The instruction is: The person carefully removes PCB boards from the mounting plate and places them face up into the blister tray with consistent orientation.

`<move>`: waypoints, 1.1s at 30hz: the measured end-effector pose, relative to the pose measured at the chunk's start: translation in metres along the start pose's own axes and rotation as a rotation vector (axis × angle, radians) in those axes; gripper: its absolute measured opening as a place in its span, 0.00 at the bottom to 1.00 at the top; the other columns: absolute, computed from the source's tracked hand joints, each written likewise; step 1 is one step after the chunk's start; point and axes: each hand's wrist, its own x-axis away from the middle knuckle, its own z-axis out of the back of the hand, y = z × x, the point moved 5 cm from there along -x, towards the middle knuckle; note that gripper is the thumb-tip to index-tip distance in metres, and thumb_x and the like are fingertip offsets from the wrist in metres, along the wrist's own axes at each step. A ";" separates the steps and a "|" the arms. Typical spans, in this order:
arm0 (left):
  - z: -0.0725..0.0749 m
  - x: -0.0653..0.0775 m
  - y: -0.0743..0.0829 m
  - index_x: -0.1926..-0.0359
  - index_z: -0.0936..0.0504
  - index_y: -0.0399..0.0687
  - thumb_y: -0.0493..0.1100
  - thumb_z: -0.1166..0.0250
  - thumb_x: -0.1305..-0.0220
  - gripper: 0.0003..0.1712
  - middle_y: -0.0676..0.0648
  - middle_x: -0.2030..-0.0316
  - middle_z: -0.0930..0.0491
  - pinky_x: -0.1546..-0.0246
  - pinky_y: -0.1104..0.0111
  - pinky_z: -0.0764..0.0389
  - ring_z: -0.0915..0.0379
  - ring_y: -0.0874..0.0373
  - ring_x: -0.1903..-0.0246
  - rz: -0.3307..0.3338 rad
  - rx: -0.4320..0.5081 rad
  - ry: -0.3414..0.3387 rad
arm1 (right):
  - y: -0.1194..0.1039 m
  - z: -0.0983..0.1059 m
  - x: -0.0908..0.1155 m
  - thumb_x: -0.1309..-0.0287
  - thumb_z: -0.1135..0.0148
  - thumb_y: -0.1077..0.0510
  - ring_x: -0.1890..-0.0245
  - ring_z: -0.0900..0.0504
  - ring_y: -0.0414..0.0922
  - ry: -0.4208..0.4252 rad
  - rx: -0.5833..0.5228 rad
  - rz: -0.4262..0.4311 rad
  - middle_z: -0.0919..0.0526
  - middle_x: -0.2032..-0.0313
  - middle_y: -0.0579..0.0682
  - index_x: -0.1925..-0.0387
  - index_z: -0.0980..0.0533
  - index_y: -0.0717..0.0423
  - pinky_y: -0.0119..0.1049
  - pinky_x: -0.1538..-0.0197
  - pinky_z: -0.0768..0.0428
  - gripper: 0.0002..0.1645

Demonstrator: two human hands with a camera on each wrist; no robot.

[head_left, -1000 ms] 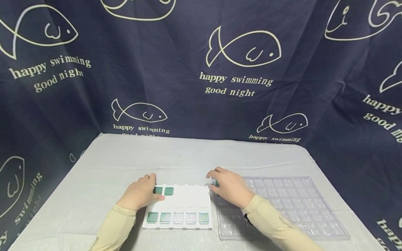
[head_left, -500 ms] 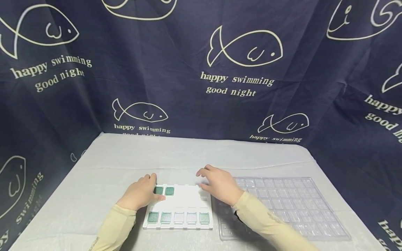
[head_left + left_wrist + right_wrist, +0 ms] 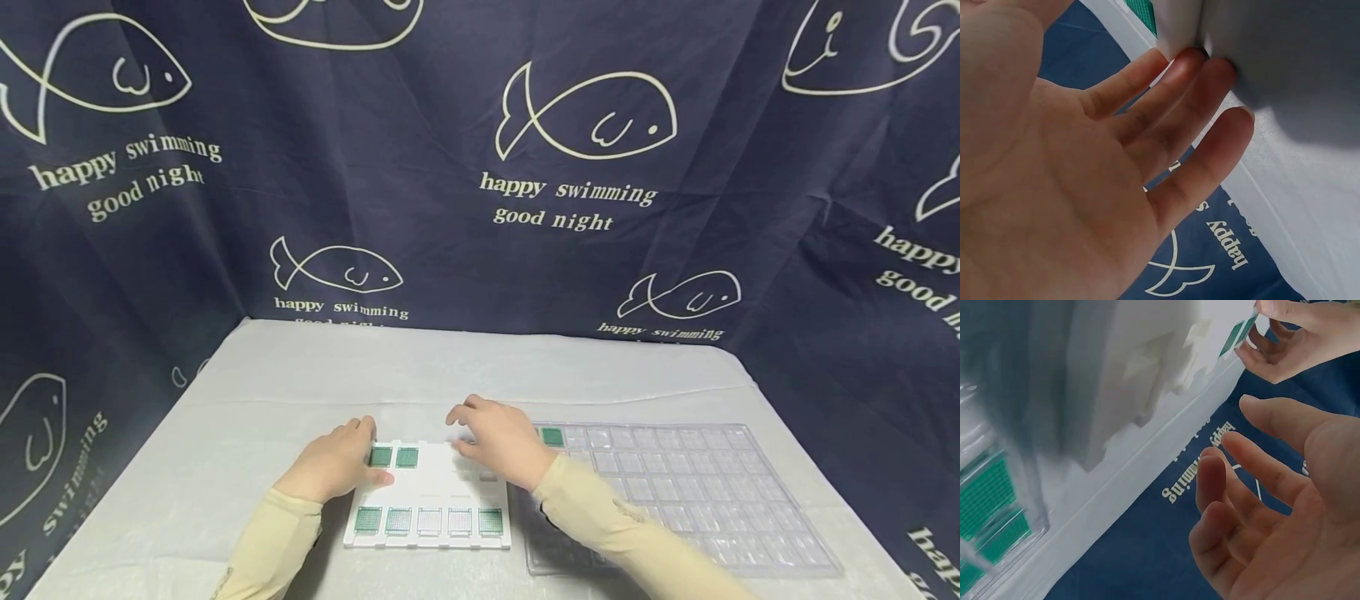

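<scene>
My left hand (image 3: pixel 333 462) grips the left edge of a white slotted tray (image 3: pixel 420 492), its thumb on top. In the left wrist view, fingertips (image 3: pixel 1216 72) press the tray's side. Two green perforated circuit boards (image 3: pixel 407 457) sit in the tray's far row at the left. Several more circuit boards (image 3: pixel 367 521) fill the near row, some pale with glare. Over the tray's far right part hovers my right hand (image 3: pixel 498 437), fingers loosely bent; the right wrist view shows nothing between them. That hand covers part of the tray's far row.
To the right lies a clear plastic compartment tray (image 3: pixel 660 487), partly under the right forearm. A green circuit board (image 3: pixel 552 437) shows in its far left corner area. A white cloth (image 3: pixel 480 367) covers the table; a dark blue fish-print curtain (image 3: pixel 450 167) hangs around it.
My right hand has moved left, from the clear tray's far left corner to over the white tray, uncovering a green circuit board in that corner. The left hand has stayed in place.
</scene>
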 end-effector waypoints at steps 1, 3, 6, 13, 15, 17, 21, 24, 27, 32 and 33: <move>0.000 0.000 0.000 0.54 0.28 0.42 0.56 0.20 0.51 0.34 0.49 0.68 0.27 0.65 0.56 0.24 0.31 0.54 0.68 0.000 0.001 -0.002 | -0.002 -0.001 -0.001 0.39 0.28 0.50 0.67 0.15 0.40 -0.004 0.000 0.005 0.15 0.57 0.46 0.51 0.17 0.48 0.28 0.71 0.23 0.16; 0.000 0.000 0.000 0.54 0.28 0.42 0.56 0.20 0.52 0.34 0.49 0.67 0.27 0.65 0.56 0.24 0.31 0.54 0.68 -0.002 0.004 -0.003 | -0.006 -0.003 -0.004 0.39 0.28 0.50 0.68 0.16 0.39 -0.014 0.004 0.014 0.15 0.57 0.46 0.50 0.17 0.48 0.27 0.72 0.24 0.16; 0.000 0.000 0.000 0.55 0.28 0.41 0.55 0.19 0.53 0.35 0.49 0.68 0.27 0.65 0.57 0.24 0.31 0.54 0.68 -0.004 0.013 -0.002 | -0.013 -0.007 -0.010 0.39 0.28 0.50 0.69 0.16 0.38 -0.020 0.016 0.030 0.15 0.58 0.45 0.50 0.17 0.47 0.27 0.71 0.23 0.16; -0.001 -0.001 0.001 0.54 0.28 0.40 0.56 0.19 0.54 0.36 0.48 0.67 0.27 0.64 0.56 0.24 0.30 0.54 0.68 -0.013 0.007 0.000 | -0.028 -0.015 -0.022 0.38 0.29 0.49 0.70 0.19 0.35 -0.058 0.028 0.046 0.16 0.60 0.43 0.50 0.17 0.45 0.27 0.70 0.23 0.15; -0.001 -0.002 0.001 0.54 0.28 0.40 0.56 0.19 0.54 0.36 0.48 0.67 0.27 0.64 0.56 0.23 0.30 0.54 0.68 -0.014 0.009 -0.001 | -0.032 -0.018 -0.024 0.38 0.29 0.48 0.71 0.20 0.35 -0.075 0.031 0.049 0.16 0.60 0.42 0.50 0.17 0.44 0.27 0.69 0.23 0.16; -0.002 -0.002 0.000 0.54 0.28 0.40 0.56 0.19 0.54 0.37 0.48 0.67 0.27 0.65 0.56 0.23 0.30 0.54 0.68 -0.014 0.010 -0.002 | -0.035 -0.021 -0.026 0.39 0.28 0.48 0.71 0.21 0.34 -0.092 0.035 0.049 0.16 0.60 0.42 0.50 0.17 0.44 0.28 0.69 0.23 0.17; -0.002 -0.003 -0.002 0.54 0.28 0.40 0.56 0.19 0.54 0.37 0.47 0.66 0.25 0.64 0.55 0.22 0.28 0.53 0.66 -0.013 0.000 -0.002 | -0.042 -0.028 -0.031 0.40 0.28 0.47 0.71 0.22 0.34 -0.109 0.071 0.059 0.16 0.60 0.41 0.50 0.17 0.42 0.29 0.68 0.22 0.17; -0.002 -0.003 -0.002 0.53 0.28 0.40 0.56 0.19 0.54 0.37 0.46 0.65 0.25 0.63 0.54 0.22 0.27 0.53 0.66 -0.013 -0.004 -0.003 | -0.045 -0.033 -0.033 0.41 0.28 0.46 0.70 0.20 0.34 -0.115 0.088 0.072 0.16 0.59 0.40 0.50 0.17 0.42 0.28 0.68 0.21 0.17; -0.002 -0.003 -0.002 0.53 0.27 0.40 0.56 0.19 0.53 0.37 0.46 0.65 0.25 0.63 0.54 0.22 0.28 0.53 0.66 -0.013 -0.003 -0.005 | -0.048 -0.036 -0.035 0.41 0.27 0.46 0.68 0.18 0.34 -0.120 0.102 0.083 0.16 0.60 0.40 0.50 0.17 0.41 0.28 0.67 0.21 0.18; -0.002 -0.002 -0.003 0.52 0.27 0.39 0.56 0.19 0.53 0.37 0.46 0.64 0.24 0.62 0.53 0.22 0.27 0.52 0.65 -0.021 -0.003 0.000 | -0.052 -0.038 -0.036 0.42 0.27 0.47 0.67 0.17 0.36 -0.124 0.118 0.096 0.17 0.60 0.40 0.50 0.17 0.41 0.29 0.66 0.20 0.18; -0.001 -0.002 -0.003 0.52 0.27 0.39 0.56 0.19 0.53 0.37 0.45 0.64 0.24 0.62 0.53 0.21 0.27 0.52 0.65 -0.024 -0.003 0.003 | -0.053 -0.038 -0.036 0.42 0.27 0.47 0.66 0.17 0.36 -0.124 0.120 0.098 0.17 0.61 0.40 0.50 0.17 0.41 0.29 0.66 0.20 0.18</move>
